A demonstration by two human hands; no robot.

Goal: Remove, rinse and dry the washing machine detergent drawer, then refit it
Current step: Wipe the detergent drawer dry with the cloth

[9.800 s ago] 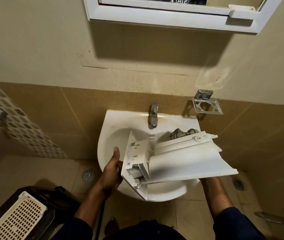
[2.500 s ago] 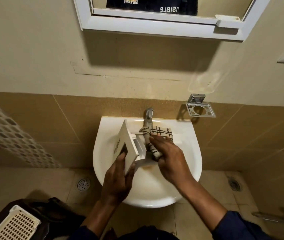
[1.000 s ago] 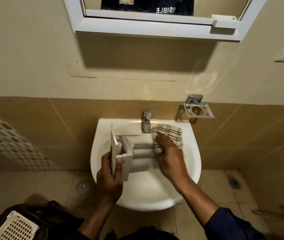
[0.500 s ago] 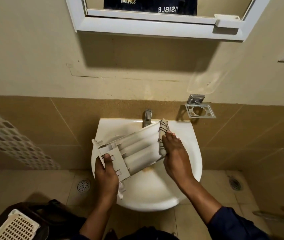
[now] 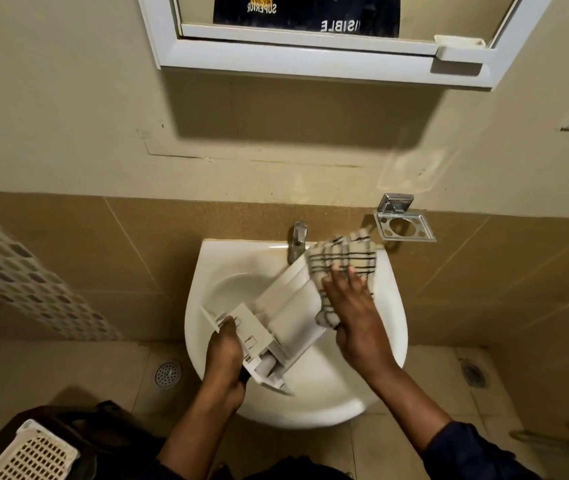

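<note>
Nearest, the left hand (image 5: pixel 224 358) grips the front-panel end of the detergent drawer (image 5: pixel 286 313), held tilted over the white washbasin (image 5: pixel 328 393); the right hand (image 5: pixel 352 306), fingers flat, presses a checked cloth (image 5: pixel 345 258) onto its far end. Drying looks to be the step in hand; next the cloth should work into the compartments before refitting. Beyond stand the tap (image 5: pixel 297 240), brown wall tiles (image 5: pixel 137 244) and a chrome holder (image 5: pixel 404 226) beneath the mirror cabinet (image 5: pixel 310 60)

Beige wall (image 5: pixel 51 81); brown tiles (image 5: pixel 137 244); white-framed mirror (image 5: pixel 293 60); floor drain (image 5: pixel 168 374).
</note>
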